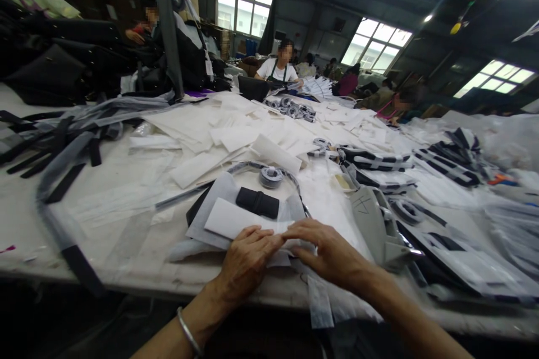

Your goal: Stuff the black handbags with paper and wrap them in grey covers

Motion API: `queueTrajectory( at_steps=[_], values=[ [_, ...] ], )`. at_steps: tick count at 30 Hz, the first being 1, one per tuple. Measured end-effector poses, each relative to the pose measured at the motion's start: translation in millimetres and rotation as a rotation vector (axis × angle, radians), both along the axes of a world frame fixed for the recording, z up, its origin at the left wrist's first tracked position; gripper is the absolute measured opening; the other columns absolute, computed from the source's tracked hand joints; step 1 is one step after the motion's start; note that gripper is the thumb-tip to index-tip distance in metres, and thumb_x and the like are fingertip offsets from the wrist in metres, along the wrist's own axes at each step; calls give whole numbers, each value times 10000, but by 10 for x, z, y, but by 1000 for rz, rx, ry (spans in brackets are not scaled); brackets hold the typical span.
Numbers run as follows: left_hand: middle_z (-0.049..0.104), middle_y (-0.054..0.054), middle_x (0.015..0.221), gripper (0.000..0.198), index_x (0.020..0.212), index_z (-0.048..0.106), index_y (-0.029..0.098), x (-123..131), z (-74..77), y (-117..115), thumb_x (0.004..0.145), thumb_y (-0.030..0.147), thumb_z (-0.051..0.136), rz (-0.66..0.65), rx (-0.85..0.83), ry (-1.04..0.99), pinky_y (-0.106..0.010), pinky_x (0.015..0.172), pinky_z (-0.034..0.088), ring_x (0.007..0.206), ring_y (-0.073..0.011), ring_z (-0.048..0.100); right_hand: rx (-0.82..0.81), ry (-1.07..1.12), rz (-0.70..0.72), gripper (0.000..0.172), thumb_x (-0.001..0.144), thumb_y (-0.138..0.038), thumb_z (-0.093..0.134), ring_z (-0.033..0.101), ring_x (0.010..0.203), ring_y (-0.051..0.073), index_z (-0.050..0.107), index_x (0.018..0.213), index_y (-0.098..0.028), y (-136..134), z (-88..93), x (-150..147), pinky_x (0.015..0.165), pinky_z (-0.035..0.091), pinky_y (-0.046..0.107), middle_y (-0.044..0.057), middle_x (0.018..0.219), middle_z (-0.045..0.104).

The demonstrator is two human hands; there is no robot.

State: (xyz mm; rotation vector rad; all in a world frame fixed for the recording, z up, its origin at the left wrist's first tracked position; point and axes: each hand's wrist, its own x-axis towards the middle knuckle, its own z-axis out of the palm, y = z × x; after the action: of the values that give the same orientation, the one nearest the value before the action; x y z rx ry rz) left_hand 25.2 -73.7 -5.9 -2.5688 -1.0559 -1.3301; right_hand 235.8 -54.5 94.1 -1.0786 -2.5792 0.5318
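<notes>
In the head view, your work looks partway: one white strip [229,220] lies across one wrapped bundle [214,192] near the table edge [138,283], its wrapping seemingly unfastened. One black folded piece [257,202] and one coiled strap [270,176] sit beyond the strip. Your left hand [250,255] presses, fingers together; whether your right hand [328,247] pinches, I cannot tell.
</notes>
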Motion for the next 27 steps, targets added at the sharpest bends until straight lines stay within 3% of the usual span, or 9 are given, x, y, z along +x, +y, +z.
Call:
queueTrajectory(
  at_steps=[3,5,8,10,11,15,20,27],
  values=[
    [749,-58,1040,277,1204,568,149,17,-40,2,1054,245,355,8,-40,-55,-366,959,469,959,-172,701,33,4,31,755,773,-55,660,554,1252,239,421,1464,-243,-314,-113,27,1079,455,414,87,1377,592],
    [744,-63,1047,255,1166,560,151,24,-53,1,1047,320,411,3,-73,-66,-371,963,471,946,-182,704,114,-2,-17,810,747,-77,728,568,1218,278,396,1468,-236,-415,-217,-53,1041,486,456,103,1342,608],
    [743,-45,1051,192,1146,557,174,26,-49,-6,1035,237,413,15,-93,-70,-362,965,463,941,-176,704,268,58,-103,518,801,-131,753,634,1049,290,568,1273,-233,-449,-348,-234,908,546,462,84,1121,691],
    [742,-35,1062,200,1156,560,187,22,-33,-11,1012,180,422,14,-107,-62,-359,963,457,952,-176,699,362,156,-98,249,882,-108,663,654,979,259,636,1094,-235,-450,-409,-315,901,543,449,61,1007,704],
    [741,-32,1072,214,1179,559,193,18,-21,-12,998,179,446,5,-119,-47,-365,966,453,970,-183,695,387,210,-82,202,907,-80,611,661,960,237,642,1036,-233,-454,-434,-329,928,535,443,50,972,705],
    [725,-16,1149,321,1249,561,244,-19,52,-21,929,222,583,-52,-191,31,-408,1017,414,1083,-219,659,333,376,-44,223,928,-22,529,684,963,173,598,1010,-218,-505,-512,-230,1059,487,398,33,982,718],
    [668,-7,1276,414,1317,550,288,-94,125,-50,913,213,601,-126,-290,152,-423,1087,373,1208,-213,592,280,427,-13,188,940,-44,513,704,969,158,558,995,-218,-536,-547,-91,1088,483,387,33,1012,726],
    [603,-6,1396,362,1348,563,257,-121,53,-27,1020,182,429,-86,-18,270,-441,1146,324,1383,-227,447,349,382,54,249,917,11,479,699,975,167,584,1019,-191,-568,-494,-79,1045,519,372,73,1013,723]
  ],
)
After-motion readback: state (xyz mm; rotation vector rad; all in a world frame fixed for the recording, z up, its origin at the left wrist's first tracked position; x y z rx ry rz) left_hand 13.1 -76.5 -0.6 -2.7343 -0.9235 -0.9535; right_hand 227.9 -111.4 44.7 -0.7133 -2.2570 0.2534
